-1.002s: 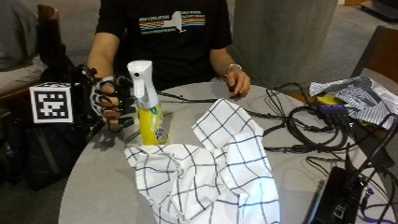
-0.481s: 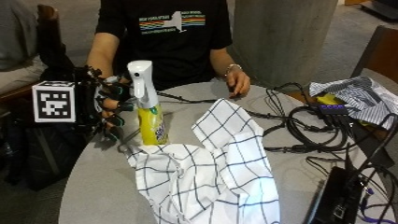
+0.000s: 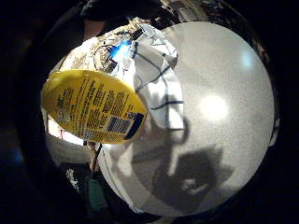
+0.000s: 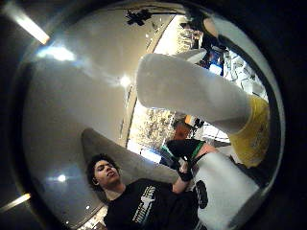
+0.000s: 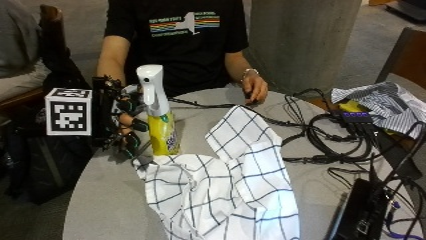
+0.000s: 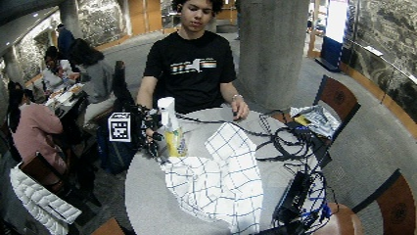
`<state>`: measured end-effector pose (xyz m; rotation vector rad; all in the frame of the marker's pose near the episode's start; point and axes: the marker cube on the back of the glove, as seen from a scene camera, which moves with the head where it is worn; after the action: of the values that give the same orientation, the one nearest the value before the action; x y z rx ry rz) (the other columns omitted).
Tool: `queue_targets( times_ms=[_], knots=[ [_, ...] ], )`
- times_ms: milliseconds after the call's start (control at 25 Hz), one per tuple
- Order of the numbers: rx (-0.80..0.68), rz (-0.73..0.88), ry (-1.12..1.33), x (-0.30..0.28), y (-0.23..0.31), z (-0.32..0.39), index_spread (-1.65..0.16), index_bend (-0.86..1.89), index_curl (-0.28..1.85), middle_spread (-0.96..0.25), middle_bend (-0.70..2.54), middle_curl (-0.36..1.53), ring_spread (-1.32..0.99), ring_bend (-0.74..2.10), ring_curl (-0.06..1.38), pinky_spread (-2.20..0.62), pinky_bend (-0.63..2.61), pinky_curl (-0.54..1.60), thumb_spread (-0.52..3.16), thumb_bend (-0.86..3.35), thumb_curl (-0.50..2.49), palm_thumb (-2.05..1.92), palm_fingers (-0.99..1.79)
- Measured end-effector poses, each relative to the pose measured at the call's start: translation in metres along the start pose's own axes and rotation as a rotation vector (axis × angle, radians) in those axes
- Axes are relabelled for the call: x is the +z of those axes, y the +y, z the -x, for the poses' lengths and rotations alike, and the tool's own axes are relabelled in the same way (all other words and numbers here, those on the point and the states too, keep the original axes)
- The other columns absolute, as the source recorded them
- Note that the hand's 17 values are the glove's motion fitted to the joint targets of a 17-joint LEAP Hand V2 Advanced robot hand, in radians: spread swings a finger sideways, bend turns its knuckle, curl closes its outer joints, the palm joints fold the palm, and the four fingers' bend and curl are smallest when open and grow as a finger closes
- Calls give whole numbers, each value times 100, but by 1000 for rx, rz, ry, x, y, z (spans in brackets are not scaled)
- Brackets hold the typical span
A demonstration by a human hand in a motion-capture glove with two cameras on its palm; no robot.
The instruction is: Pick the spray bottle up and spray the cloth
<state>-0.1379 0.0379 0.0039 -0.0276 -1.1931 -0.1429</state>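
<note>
I see the bottle [image 5: 160,120] upright on the table [image 5: 100,200], touching the near edge of the cloth [image 5: 226,195]. My gloved hand [image 5: 123,122] sits just beside the bottle, fingers curled toward it; whether they grip it I cannot tell.

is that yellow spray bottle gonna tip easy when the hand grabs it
Probably somewhat. The spray bottle stands tall and narrow on the table, with its white trigger head up top, so a sideways nudge could topple it. The gloved right hand is beside its lower body, a steadier place to hold. The cloth at its base might snag.
</note>
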Motion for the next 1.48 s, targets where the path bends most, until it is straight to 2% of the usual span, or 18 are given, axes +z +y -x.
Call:
queue_targets(
  times_ms=[601, 1242, 1363, 1483],
  knots=[
    [13, 30, -34, 38, -17, -5, -39, 8, 18, 2, 40, 41, 7, 25, 32, 38, 43, 36, 88, -3, 38, 57, 25],
    [11, 84, -53, 78, -24, -1, -39, 10, 16, 2, 41, 40, 7, 30, 32, 38, 49, 37, 85, -3, 37, 62, 30],
    [14, 75, -56, 82, -28, 1, -35, 32, 23, 1, 34, 37, 6, 23, 29, 38, 44, 35, 85, -3, 37, 64, 46],
    [25, 50, -65, 86, -30, 3, -31, 48, 28, -1, 37, 38, 3, 24, 28, 36, 32, 30, 83, 1, 39, 71, 75]
  ],
)
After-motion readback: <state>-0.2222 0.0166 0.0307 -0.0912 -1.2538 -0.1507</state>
